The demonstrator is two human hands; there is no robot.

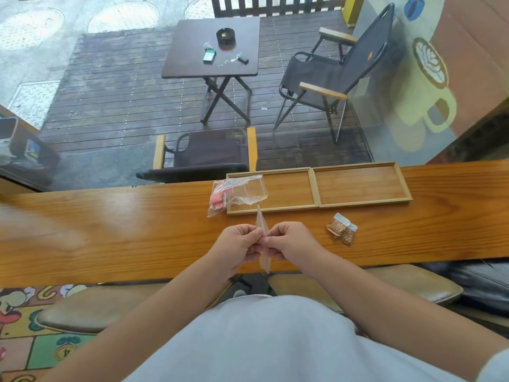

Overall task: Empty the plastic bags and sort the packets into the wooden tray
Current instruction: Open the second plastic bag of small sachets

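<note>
Fingers [254, 242] of the left hand [237, 248] and of the right hand [290, 245] are pinched on a thin clear plastic bag [263, 230], which is held edge-on over the near edge of the worktop [110, 230]. Two wooden trays [314, 188] are laid side by side along the far edge. A second plastic bag [242, 190] with red packets [217, 199] is draped over the left tray's left rim. Small brown packets [341, 228] are seen near the trays' front.
</note>
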